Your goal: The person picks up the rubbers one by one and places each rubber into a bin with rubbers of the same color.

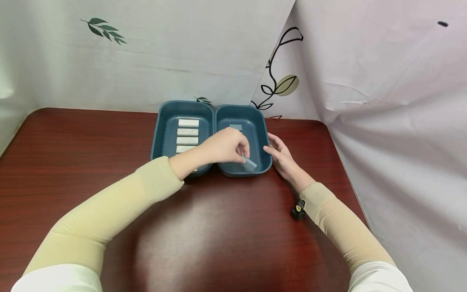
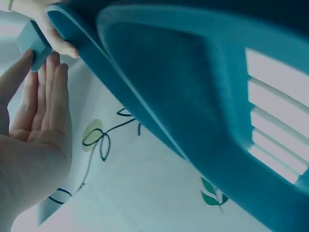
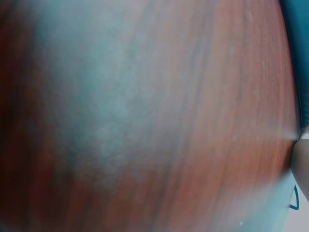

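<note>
My left hand (image 1: 226, 146) reaches over the right tray of a dark blue two-part box (image 1: 222, 172). Thumb and fingertips pinch a small grey-blue rectangular block (image 1: 249, 164), tilted, over the near part of that tray. The left wrist view shows the same block (image 2: 35, 46) between the thumb and the fingers. Another grey-blue block (image 1: 235, 127) lies farther back in the right tray, partly hidden by the hand. My right hand (image 1: 284, 160) holds the box's right side, thumb at the rim and fingers along the outer wall. In the right wrist view only a fingertip (image 3: 301, 157) shows beside the wall.
In the left tray several white blocks (image 1: 187, 132) lie in a column, the nearest partly covered by my left forearm. The box stands at the back of a reddish-brown table (image 1: 219, 235), close to a patterned white sheet (image 1: 204, 48). A small black device (image 1: 298, 210) sits at the right wrist.
</note>
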`<state>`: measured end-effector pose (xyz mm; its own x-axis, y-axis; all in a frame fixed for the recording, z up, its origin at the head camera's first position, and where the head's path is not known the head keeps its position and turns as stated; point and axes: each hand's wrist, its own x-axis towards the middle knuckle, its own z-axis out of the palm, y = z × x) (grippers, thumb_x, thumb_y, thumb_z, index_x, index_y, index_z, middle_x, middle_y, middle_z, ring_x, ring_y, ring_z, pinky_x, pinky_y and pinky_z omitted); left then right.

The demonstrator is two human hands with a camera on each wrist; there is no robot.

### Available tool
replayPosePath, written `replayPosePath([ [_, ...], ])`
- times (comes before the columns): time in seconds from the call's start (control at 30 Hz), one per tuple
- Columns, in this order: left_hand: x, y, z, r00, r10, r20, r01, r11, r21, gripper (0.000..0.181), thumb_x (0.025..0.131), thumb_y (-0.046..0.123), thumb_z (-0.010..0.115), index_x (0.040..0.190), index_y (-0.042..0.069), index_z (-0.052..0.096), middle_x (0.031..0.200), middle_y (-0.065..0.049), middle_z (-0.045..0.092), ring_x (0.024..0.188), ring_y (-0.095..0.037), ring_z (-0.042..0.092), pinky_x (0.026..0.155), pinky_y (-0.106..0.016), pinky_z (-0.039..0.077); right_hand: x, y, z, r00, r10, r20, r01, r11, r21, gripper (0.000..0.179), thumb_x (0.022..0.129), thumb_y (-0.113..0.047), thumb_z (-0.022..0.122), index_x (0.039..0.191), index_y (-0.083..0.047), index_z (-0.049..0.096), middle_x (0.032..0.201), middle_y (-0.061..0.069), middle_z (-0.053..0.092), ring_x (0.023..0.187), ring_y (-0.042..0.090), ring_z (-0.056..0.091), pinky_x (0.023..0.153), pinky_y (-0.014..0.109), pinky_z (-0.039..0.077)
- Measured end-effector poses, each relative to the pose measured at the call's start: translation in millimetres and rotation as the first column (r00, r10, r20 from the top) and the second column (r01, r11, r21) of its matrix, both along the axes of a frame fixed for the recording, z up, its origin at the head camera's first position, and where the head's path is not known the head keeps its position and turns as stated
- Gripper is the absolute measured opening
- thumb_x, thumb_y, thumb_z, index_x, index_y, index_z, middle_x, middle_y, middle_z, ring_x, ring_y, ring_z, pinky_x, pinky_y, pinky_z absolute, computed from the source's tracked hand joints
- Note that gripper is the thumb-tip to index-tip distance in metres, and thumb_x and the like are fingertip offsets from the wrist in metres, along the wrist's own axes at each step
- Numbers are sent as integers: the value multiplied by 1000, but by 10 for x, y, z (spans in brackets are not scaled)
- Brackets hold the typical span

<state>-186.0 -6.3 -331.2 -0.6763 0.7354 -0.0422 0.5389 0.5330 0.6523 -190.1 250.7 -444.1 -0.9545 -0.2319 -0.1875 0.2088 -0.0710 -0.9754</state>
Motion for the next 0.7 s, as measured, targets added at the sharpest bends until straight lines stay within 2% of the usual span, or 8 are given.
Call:
replayPosePath([
  [0.2,-116,-41,-41,999,50,-4,-50,999,-15,7,87,9,89,87,9,82,90,-5,81,86,-17,76,83,-31,63,9,-9,19,1000,0,1,0,1000,-8,62,108,-2,50,166,-6,30,161,8,40,130,8,54,100,17,53],
  [0.5,-309,-33,-190,998,58,-17,-59,996,-64,8,87,11,89,84,12,83,87,-3,81,84,-15,76,80,-29,63,9,-4,30,1000,9,4,-9,1000,-4,63,108,-4,51,167,-7,28,168,16,33,136,14,50,100,18,52],
  [0.7,-354,15,-236,999,36,-25,-38,992,-119,8,88,11,87,82,13,82,86,-3,80,82,-17,74,77,-31,62,2,2,20,1000,4,2,-4,1000,-7,63,107,-4,51,166,-7,28,166,15,35,134,13,51,100,18,53],
])
